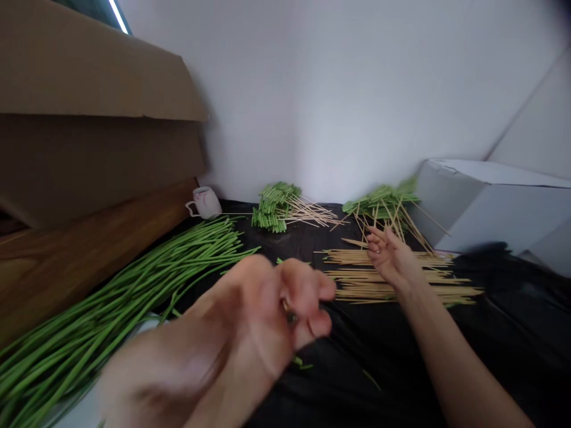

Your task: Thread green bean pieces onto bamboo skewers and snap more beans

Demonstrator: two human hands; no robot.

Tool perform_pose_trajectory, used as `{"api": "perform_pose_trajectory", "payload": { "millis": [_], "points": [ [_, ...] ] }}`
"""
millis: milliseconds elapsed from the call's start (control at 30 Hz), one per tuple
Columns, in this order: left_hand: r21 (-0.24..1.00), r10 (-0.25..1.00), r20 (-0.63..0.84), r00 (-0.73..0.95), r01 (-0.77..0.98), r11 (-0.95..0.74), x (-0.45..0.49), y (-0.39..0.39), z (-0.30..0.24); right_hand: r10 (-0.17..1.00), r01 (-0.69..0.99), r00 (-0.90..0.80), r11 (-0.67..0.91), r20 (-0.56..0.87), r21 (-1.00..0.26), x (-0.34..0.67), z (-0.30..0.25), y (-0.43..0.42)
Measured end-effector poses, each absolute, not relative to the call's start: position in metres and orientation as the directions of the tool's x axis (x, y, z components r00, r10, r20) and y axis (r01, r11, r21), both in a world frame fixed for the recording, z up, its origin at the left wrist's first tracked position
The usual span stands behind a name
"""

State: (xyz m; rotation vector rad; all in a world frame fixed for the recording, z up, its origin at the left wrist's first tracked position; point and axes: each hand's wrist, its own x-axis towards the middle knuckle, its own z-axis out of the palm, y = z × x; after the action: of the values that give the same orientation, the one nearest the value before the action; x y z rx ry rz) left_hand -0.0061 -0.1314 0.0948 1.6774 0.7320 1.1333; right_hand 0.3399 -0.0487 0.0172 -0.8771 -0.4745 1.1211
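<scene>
My left hand [267, 303] is large and blurred, close to the camera. Its fingers are curled inward, and what they hold, if anything, is hidden. Farther off, my right hand [388, 252] reaches over a row of bare wooden skewers [428, 291]. Its fingers are bent together at the near ends of sticks from a pile of skewered green stem pieces [383, 199]; whether one of those sticks is in its grip I cannot make out. Another stack of skewered green pieces [276, 205] lies left of that pile, sticks pointing right.
Long green stems [147, 285] spread along the left side, partly over a pale surface. A white mug [206, 202] stands by the wall. A cardboard box [98, 77] is at the left, a white box [504, 202] at the right. Small green bits [302, 364] lie on the black sheet [339, 380].
</scene>
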Motion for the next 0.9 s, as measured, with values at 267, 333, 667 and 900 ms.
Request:
{"api": "perform_pose_trajectory", "payload": {
  "millis": [267, 333, 667, 900],
  "points": [
    [0.992, 0.906, 0.117, 0.407, -0.092, -0.087, 0.064, -0.078, 0.088, 0.954, -0.565, 0.287, 0.097, -0.085, -0.819, 0.328, 0.005, -0.049],
    [0.977, 0.913, 0.148, 0.381, 0.087, -0.195, 0.061, -0.064, 0.068, 0.948, -0.557, 0.308, 0.111, -0.081, -0.823, 0.329, 0.003, -0.048],
    [0.599, 0.783, 0.567, 0.257, 0.524, -0.606, 0.040, -0.025, 0.002, 0.913, -0.431, 0.406, 0.166, -0.026, -0.887, 0.286, -0.010, -0.048],
    [0.595, 0.798, 0.563, 0.215, 0.565, -0.572, 0.024, -0.020, -0.007, 0.813, -0.282, 0.582, 0.188, -0.012, -0.941, 0.328, -0.012, -0.044]
  ]
}}
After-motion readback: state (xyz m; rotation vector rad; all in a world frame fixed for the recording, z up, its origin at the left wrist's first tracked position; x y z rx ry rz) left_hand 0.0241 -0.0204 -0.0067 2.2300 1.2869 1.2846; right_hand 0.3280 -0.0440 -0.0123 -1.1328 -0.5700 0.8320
